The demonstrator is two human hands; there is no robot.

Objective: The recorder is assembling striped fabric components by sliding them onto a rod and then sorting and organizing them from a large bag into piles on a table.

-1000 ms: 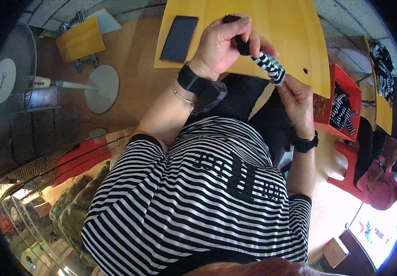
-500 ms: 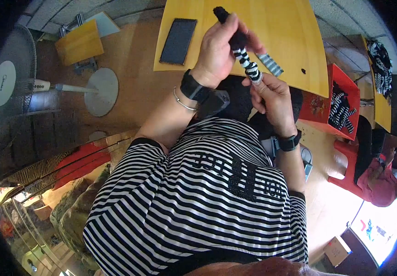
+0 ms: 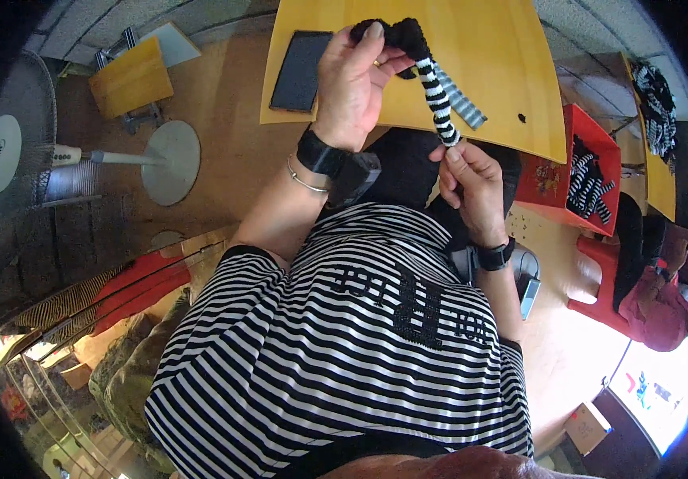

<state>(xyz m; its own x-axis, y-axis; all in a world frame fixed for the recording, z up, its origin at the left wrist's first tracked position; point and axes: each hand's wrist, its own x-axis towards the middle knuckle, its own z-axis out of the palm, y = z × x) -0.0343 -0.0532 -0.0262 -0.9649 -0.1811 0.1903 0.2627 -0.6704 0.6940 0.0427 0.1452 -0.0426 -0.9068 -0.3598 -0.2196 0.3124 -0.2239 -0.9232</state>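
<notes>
A narrow knitted tube, black-and-white striped with a solid black end, stretches between my hands over the near edge of the yellow table. My left hand pinches its bunched black end between thumb and fingers. The lower striped end is pinched in my right hand, just off the table edge. Behind the tube, a grey striped knitted piece lies on the table; the tube partly covers it.
A dark phone-like slab lies on the yellow table, left of my hands. At right, a red bin holds several striped knitted pieces. A standing fan is at left. Another person sits at far right.
The scrunched tube is now pulled out longer and straighter. My left hand has shifted slightly left with the black end, while my right hand still pinches the lower end.
</notes>
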